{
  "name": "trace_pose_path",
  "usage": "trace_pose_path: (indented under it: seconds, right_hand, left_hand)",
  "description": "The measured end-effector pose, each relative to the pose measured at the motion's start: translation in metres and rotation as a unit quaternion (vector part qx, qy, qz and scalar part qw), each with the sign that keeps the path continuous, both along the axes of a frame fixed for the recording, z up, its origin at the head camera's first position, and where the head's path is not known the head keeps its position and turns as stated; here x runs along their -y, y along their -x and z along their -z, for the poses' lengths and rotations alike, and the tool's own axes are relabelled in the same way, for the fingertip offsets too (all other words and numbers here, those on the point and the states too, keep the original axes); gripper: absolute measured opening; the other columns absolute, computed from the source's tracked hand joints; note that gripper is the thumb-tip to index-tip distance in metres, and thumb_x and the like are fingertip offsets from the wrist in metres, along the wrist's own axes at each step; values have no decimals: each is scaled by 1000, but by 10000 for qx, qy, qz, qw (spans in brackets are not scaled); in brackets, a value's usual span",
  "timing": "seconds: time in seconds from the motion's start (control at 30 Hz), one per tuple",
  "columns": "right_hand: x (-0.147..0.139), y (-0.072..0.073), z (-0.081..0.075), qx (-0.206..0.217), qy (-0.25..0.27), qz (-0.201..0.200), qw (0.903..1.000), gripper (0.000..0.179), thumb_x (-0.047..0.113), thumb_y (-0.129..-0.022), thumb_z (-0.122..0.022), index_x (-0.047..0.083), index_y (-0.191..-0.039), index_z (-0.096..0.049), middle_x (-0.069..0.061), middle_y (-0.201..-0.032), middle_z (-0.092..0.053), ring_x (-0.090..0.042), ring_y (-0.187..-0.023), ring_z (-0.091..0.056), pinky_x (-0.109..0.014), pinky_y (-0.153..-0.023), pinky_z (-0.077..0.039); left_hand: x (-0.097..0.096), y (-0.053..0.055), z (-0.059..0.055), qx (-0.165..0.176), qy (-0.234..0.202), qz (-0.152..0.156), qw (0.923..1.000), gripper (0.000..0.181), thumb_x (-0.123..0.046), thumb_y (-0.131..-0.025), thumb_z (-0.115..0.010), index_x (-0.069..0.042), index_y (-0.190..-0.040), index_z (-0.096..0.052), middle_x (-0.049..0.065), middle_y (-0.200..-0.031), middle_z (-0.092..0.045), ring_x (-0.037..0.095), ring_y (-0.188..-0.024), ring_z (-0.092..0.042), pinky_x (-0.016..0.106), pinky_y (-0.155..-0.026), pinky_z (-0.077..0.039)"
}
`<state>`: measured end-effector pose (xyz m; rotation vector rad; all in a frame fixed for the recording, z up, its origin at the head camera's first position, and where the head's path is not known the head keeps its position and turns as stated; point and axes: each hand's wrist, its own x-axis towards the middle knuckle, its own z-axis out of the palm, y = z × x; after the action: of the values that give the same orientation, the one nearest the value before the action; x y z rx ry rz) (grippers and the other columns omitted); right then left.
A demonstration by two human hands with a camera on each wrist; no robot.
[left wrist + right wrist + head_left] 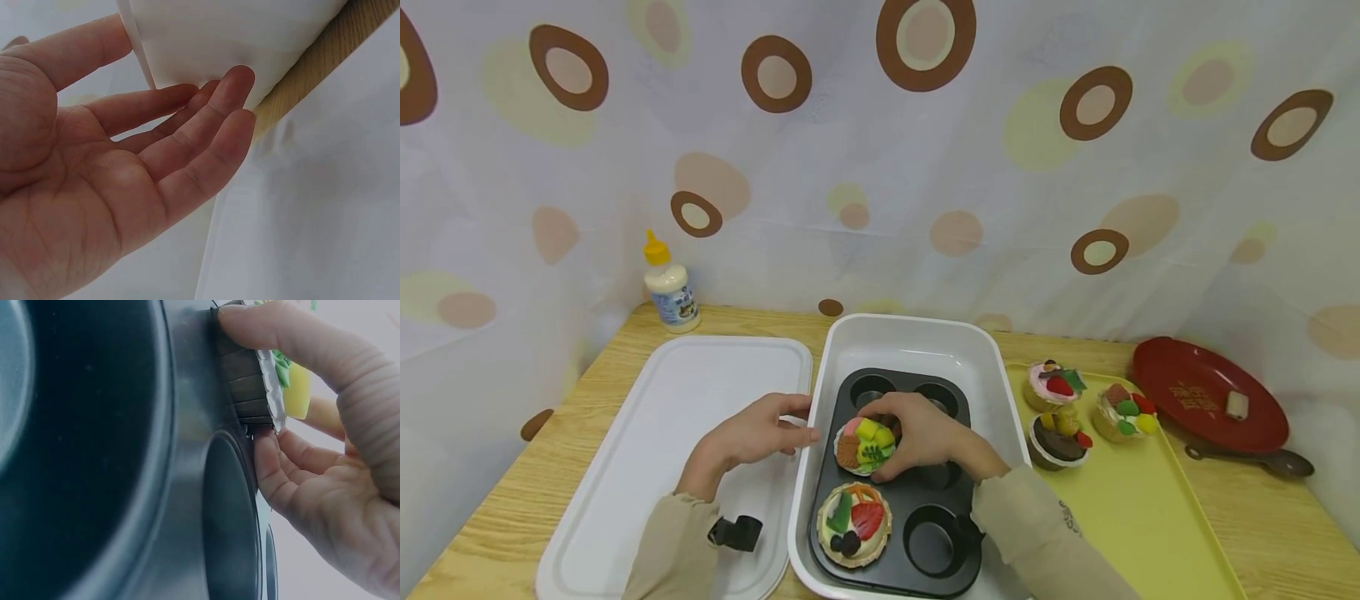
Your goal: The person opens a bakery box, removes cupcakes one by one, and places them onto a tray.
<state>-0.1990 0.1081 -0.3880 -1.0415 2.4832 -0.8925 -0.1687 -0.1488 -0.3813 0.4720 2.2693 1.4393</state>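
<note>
A toy fruit tart (pixel 863 447) with yellow, green, pink and brown toppings is in my right hand (pixel 920 435). In the right wrist view, thumb and fingers grip the sides of its pleated cup (pixel 247 384) at the surface of the dark muffin tin (pixel 936 498). Another toy tart (pixel 854 525), topped with a strawberry slice and dark berries, sits in the tin's near left cup. The tin lies inside a deep white tray (pixel 917 337). My left hand (pixel 758 433) is at that tray's left wall, thumb by the rim and relaxed fingers along the outside.
On the left lies a white lid (pixel 700 392). A yellow-capped bottle (pixel 673 292) stands behind it. To the right, a yellow tray (pixel 1120 508) bears several toy cupcakes (pixel 1058 440). Beyond it are a red plate (pixel 1210 392) and a dark spoon (pixel 1255 457).
</note>
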Motion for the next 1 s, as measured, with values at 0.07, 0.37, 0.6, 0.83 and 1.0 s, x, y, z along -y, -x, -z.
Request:
trace_pose_path:
  seconds: [0.07, 0.37, 0.6, 0.83, 1.0]
  right_hand:
    - [0, 0, 0, -11, -5, 25, 10000, 69, 24, -62, -90, 8, -123, -62, 3, -108, -62, -11, -87, -56, -24, -77, -49]
    - [1, 0, -1, -61, -148, 65, 9999, 69, 26, -62, -89, 8, -123, -62, 6, -104, -63, -9, -85, -56, -25, -77, -49]
    - [1, 1, -5, 451, 677, 270, 9963, 58, 25, -69, -83, 9, -121, -62, 4, -102, -65, -13, -87, -58, -28, -80, -50]
    - [1, 2, -6, 504, 790, 677, 9933, 58, 27, -72, -81, 8, -122, -59, 0, -106, -62, -16, -90, -55, -29, -81, -49]
    - [-1, 2, -8, 574, 944, 1041, 9884, 58, 28, -74, -78, 7, -124, -58, -2, -107, -62, -18, -92, -56, -33, -81, -48]
  left_hand:
    - [0, 0, 0, 11, 4, -14, 10000, 50, -16, -93, -63, 8, -134, -47, 25, -127, -52, 24, -98, -60, 37, -77, -53]
    - [1, 0, 1, -29, -77, 66, 9999, 52, -16, -94, -61, 9, -136, -45, 26, -129, -52, 24, -100, -60, 38, -77, -53]
    - [1, 1, 2, 0, -41, 63, 10000, 50, -16, -94, -62, 8, -135, -47, 24, -128, -53, 24, -100, -61, 37, -78, -53]
    - [1, 1, 3, -1, 1, 17, 10000, 50, -16, -93, -62, 8, -135, -47, 24, -127, -53, 23, -99, -61, 37, -78, -53]
    - [-1, 0, 1, 27, -7, -25, 10000, 53, -17, -93, -63, 9, -136, -45, 24, -128, -53, 24, -100, -60, 38, -77, -53]
